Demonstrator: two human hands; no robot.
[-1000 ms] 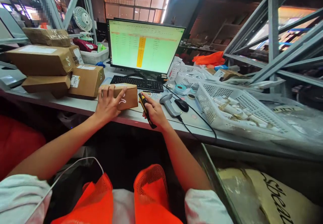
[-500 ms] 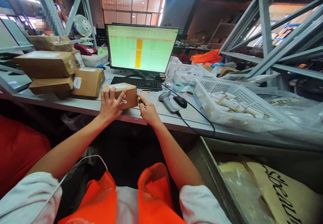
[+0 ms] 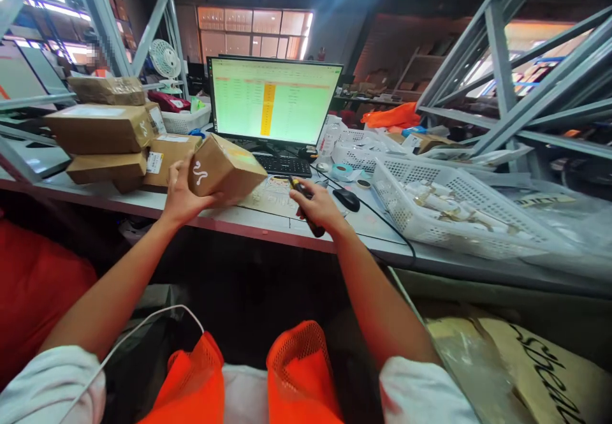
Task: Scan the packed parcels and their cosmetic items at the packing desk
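Observation:
A brown cardboard box [image 3: 224,170] with white squiggle marks is tilted up over the desk's front part. My left hand [image 3: 184,196] grips it by its near left end, thumb underneath and fingers round the side. To the right of the box, my right hand [image 3: 318,204] is closed on a black and yellow utility knife [image 3: 313,225], apart from the box. Whether the blade is out I cannot tell. The keyboard [image 3: 282,165] lies behind the box, in front of the monitor [image 3: 275,102].
Stacked cardboard boxes [image 3: 102,124] stand at the left. Right of my right hand are a black mouse [image 3: 346,199] with its cable and a white perforated basket [image 3: 406,213] of small packets. A metal frame [image 3: 500,60] rises at the right. A bag [image 3: 540,360] lies below the desk.
The box has been lifted and turned by my left hand, which shifted left and down its side. My right hand with the knife moved away from the box to the right.

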